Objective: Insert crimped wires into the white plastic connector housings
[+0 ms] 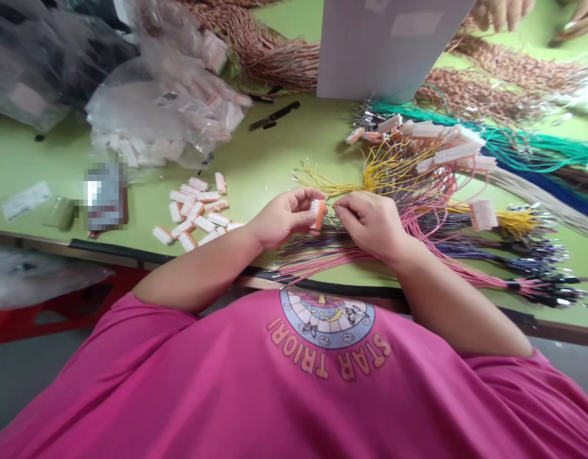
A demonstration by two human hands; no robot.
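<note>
My left hand (286,220) is closed around a white-and-orange connector housing (317,215), its orange face turned to the right. Just right of it, my right hand (370,223) pinches a thin wire, whose tip is close to the housing; whether it touches is too small to tell. Behind my hands fan out yellow wires (377,173), and pink wires (420,220) run beneath and beside my right hand. Several loose connector housings (195,207) lie in a pile left of my left hand.
Clear plastic bags (145,102) of housings stand at the back left, near a black-handled knife (274,116). A grey panel (370,51) rises at the back. Wired housings (446,143) and green wires (523,143) lie right. Another person's hand (501,13) shows at top right.
</note>
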